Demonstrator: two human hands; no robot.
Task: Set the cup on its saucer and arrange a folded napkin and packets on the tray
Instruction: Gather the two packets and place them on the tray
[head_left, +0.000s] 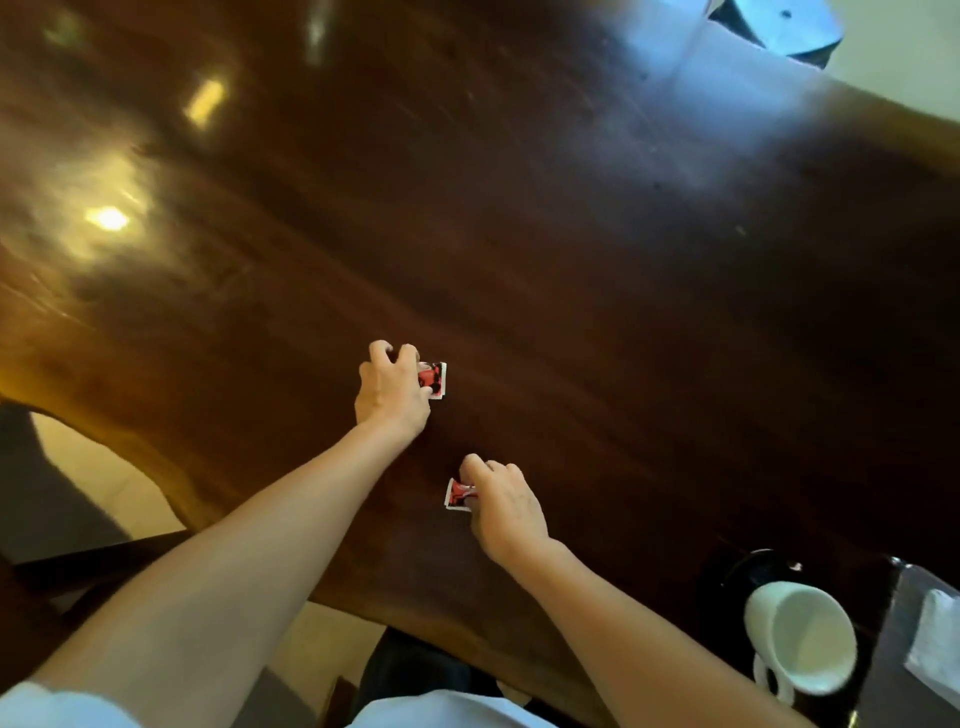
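Observation:
My left hand (390, 387) pinches a small red-and-white packet (435, 379) near the middle of the dark wooden table (571, 234). Nearer to me, my right hand (504, 506) grips a second red-and-white packet (457, 493) at its left side. At the lower right a white cup (800, 636) stands on a dark saucer (753, 566), its handle toward me. Right of the cup lies a grey tray (904, 613) with a white folded napkin (937, 644) on it, cut off by the frame edge.
The table's curved near edge (171, 483) runs from lower left toward my body, with pale floor below it. A grey chair seat (779, 26) stands beyond the table's far right corner. Lamp reflections shine on the wood at left.

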